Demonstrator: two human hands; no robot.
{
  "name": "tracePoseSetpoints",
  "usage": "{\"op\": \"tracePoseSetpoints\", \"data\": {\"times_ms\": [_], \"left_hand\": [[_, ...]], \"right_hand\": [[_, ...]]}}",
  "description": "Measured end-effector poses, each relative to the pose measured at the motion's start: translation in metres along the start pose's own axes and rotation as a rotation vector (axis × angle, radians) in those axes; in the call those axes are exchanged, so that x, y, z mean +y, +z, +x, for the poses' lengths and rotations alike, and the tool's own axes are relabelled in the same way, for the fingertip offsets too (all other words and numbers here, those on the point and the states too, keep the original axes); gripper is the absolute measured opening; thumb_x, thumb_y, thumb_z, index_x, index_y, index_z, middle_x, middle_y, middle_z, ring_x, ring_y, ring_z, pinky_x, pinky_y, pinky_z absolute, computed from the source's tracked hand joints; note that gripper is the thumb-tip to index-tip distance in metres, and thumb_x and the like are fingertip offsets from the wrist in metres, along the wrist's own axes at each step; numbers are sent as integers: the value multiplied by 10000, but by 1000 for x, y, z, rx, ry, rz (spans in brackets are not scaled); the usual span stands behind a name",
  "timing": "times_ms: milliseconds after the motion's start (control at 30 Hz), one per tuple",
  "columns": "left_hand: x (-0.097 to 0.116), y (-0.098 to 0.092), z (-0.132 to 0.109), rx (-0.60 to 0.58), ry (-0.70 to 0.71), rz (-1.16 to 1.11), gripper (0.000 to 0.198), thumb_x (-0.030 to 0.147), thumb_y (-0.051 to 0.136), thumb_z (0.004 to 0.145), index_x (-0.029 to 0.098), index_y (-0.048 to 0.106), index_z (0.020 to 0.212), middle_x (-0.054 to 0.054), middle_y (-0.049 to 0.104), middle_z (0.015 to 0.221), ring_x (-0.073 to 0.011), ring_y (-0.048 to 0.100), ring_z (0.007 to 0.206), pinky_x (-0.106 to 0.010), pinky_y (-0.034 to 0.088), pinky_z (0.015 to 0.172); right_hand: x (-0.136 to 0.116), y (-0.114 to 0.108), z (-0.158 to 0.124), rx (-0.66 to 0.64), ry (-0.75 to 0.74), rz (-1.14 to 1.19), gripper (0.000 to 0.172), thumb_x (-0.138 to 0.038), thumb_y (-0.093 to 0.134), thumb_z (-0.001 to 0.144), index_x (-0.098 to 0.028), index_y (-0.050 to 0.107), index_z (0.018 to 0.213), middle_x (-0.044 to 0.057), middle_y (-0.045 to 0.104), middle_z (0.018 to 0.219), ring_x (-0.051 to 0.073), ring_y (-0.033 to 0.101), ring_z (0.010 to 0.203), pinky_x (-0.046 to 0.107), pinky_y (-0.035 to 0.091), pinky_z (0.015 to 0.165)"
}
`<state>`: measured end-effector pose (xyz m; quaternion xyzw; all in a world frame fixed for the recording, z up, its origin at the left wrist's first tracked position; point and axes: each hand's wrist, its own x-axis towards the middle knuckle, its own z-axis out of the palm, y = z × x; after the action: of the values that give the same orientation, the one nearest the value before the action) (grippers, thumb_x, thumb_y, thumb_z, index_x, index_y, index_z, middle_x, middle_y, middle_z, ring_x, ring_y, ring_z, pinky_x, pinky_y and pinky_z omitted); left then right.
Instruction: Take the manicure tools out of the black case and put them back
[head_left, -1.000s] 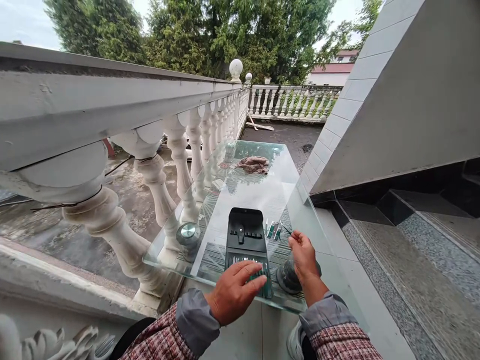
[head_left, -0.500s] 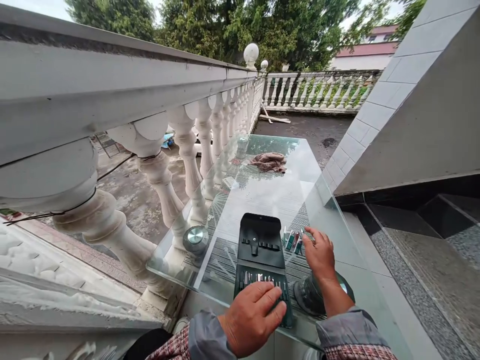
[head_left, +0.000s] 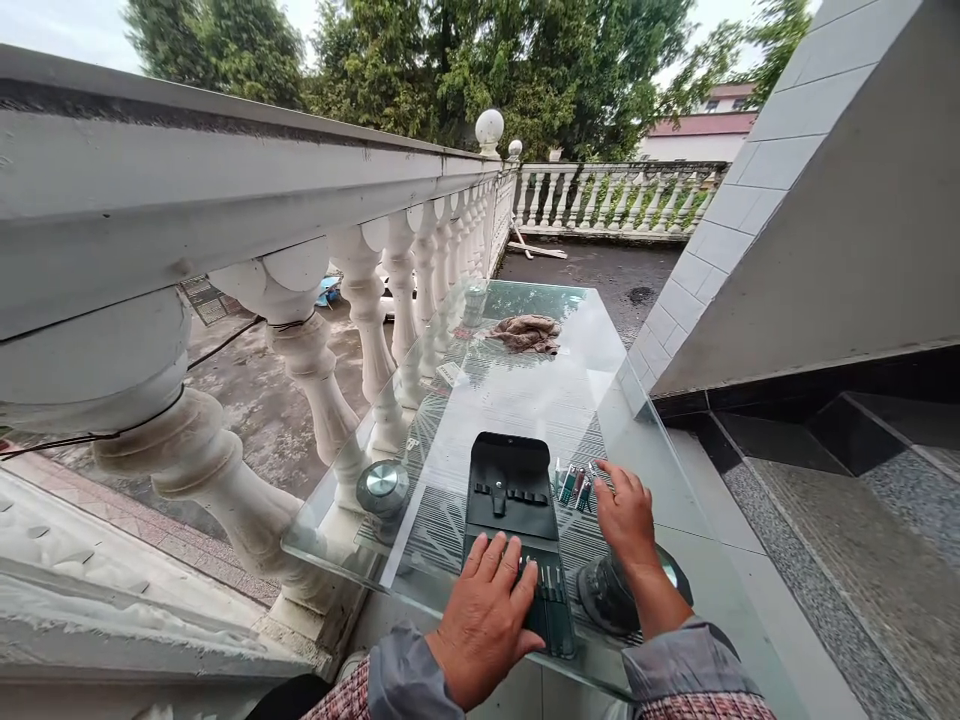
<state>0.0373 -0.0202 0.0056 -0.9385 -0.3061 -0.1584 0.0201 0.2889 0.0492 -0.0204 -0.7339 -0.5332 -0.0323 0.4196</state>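
An open black tool case [head_left: 511, 497] lies on a glass tabletop [head_left: 525, 400], with several small metal tools in its near half. My left hand [head_left: 486, 620] rests flat on that near half, fingers spread. Beside the case's right edge lie several small loose tools [head_left: 574, 485] with green and red parts. My right hand [head_left: 625, 515] hovers palm down at those loose tools, fingertips touching or just above them; whether it holds one I cannot tell.
A white stone balustrade [head_left: 315, 350] runs along the left of the table. A crumpled brown rag [head_left: 526, 333] lies at the table's far end. Round metal table fittings [head_left: 382, 487] sit under the glass. Tiled steps [head_left: 825, 480] rise on the right.
My left hand has slid further onto the case's near half and spread flat. My right hand has moved forward from beside the case to the loose tools.
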Motion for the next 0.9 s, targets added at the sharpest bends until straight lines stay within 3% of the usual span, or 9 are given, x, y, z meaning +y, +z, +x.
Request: {"op": "tracePoseSetpoints", "data": {"times_ms": [133, 367, 567, 767, 900], "left_hand": [[0, 1, 0, -18, -19, -12, 763, 609, 637, 697, 148, 434, 1270, -199, 426, 1345, -351, 361, 1266, -531, 265, 1034], [-5, -1, -4, -81, -45, -40, 778, 635, 613, 699, 135, 441, 1271, -216, 424, 1339, -346, 365, 1261, -520, 256, 1032], [-6, -4, -2, -93, -54, -33, 800, 655, 618, 674, 130, 456, 1254, -205, 514, 1237, -336, 448, 1173, -520, 254, 1023], [-4, -4, 3, -59, -50, -24, 773, 661, 620, 666, 122, 492, 1205, -116, 616, 929, -279, 564, 879, -538, 284, 994], [-5, -6, 4, -54, -42, -14, 673, 655, 611, 681, 136, 543, 1104, -66, 605, 815, -246, 560, 799, -523, 299, 988]], "right_hand": [[-12, 1, -7, -85, -186, -162, 375, -338, 365, 851, -202, 595, 1114, 100, 594, 1069, 248, 442, 1076, 406, 324, 910], [-27, 2, -24, -214, -278, -378, 241, -366, 493, 825, -257, 667, 952, 77, 597, 936, 265, 441, 1017, 382, 347, 800], [-28, 0, -28, -205, -289, -425, 210, -353, 484, 836, -230, 654, 824, 78, 608, 867, 260, 472, 951, 374, 338, 769], [-27, 2, -30, -146, -253, -466, 263, -300, 476, 817, -195, 604, 1021, 101, 621, 862, 262, 504, 883, 364, 344, 725], [-26, 5, -33, -140, -236, -480, 269, -297, 467, 800, -187, 615, 997, 112, 616, 813, 275, 514, 847, 374, 354, 718]]}}
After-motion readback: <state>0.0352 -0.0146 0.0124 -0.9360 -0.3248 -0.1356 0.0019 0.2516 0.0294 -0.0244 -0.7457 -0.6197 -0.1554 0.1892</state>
